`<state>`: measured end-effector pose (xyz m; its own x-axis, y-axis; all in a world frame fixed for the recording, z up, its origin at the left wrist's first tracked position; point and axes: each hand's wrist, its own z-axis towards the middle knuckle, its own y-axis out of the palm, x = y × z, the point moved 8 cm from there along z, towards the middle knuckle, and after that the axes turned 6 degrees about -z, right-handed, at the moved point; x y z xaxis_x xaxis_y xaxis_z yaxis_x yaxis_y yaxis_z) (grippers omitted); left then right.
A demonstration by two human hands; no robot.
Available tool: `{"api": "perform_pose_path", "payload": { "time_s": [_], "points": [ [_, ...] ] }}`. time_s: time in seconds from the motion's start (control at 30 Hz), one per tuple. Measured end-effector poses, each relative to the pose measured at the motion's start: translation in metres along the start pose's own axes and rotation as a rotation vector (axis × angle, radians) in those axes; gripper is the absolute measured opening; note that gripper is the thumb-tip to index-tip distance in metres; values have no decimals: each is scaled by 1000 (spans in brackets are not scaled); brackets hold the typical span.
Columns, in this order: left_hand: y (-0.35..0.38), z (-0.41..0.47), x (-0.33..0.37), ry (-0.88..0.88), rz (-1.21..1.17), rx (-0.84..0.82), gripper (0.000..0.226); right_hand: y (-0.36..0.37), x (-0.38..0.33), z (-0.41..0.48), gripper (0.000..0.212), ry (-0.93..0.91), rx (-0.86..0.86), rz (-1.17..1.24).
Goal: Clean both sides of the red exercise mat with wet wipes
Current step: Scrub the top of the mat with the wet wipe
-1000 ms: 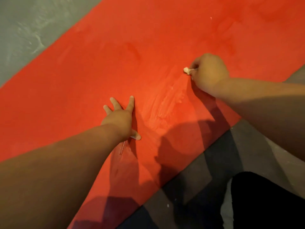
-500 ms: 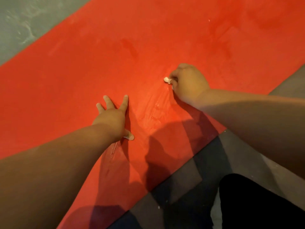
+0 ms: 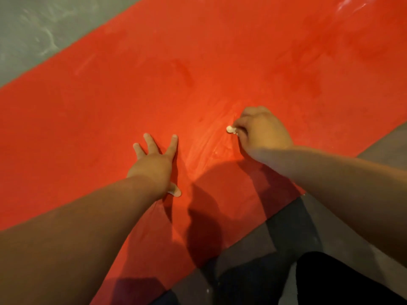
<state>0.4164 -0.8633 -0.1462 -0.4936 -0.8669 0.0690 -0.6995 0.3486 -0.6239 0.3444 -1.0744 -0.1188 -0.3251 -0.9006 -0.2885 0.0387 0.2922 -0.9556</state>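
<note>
wiping the upper face of the flat red exercise mat (image 3: 110,111) spread on the grey floor (image 3: 33,29); next, i'd judge, unwiped patches. right hand (image 3: 262,133) is curled tight around a small balled white wet wipe (image 3: 230,129), left hand (image 3: 154,164) pressing down, fingers (image 3: 149,142) splayed wide.
</note>
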Motion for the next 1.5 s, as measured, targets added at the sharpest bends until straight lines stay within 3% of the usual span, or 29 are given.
{"api": "perform_pose_path", "payload": {
  "time_s": [0.13,0.33,0.53,0.6,0.73,0.8,0.9,0.97,1.07,1.23,1.3,1.4,1.5],
  "points": [
    [-2,1,1,6,-14,-2,138,0,-2,-10,18,-86,-19,-3],
    [-2,2,2,2,-8,-8,141,-2,14,36,17,28,34,-54],
    [-2,2,2,-1,-20,-7,140,9,-25,-62,16,-218,-82,176],
    [-4,2,2,-4,-4,-1,141,9,-17,-49,13,-231,-85,121],
    [-5,2,3,-18,19,-4,143,-3,37,26,16,143,18,-6],
    [-5,2,3,-17,35,3,143,-2,34,30,16,211,22,-11],
    [-6,1,2,-23,36,-2,143,14,-35,-12,14,-79,3,56],
    [-5,1,3,-21,28,-1,143,32,-82,-55,13,-334,-128,175],
    [-4,1,3,-22,26,3,143,44,-81,-64,11,-461,-205,111],
    [-4,1,1,-29,46,16,143,8,19,24,18,42,23,-16],
    [-4,2,1,-31,53,15,143,6,14,20,18,96,5,-18],
    [-6,2,1,-30,61,17,144,22,-44,-32,11,-114,-30,67],
    [-6,1,1,-32,75,21,144,44,-88,-87,7,-400,-185,195]
  ]
}}
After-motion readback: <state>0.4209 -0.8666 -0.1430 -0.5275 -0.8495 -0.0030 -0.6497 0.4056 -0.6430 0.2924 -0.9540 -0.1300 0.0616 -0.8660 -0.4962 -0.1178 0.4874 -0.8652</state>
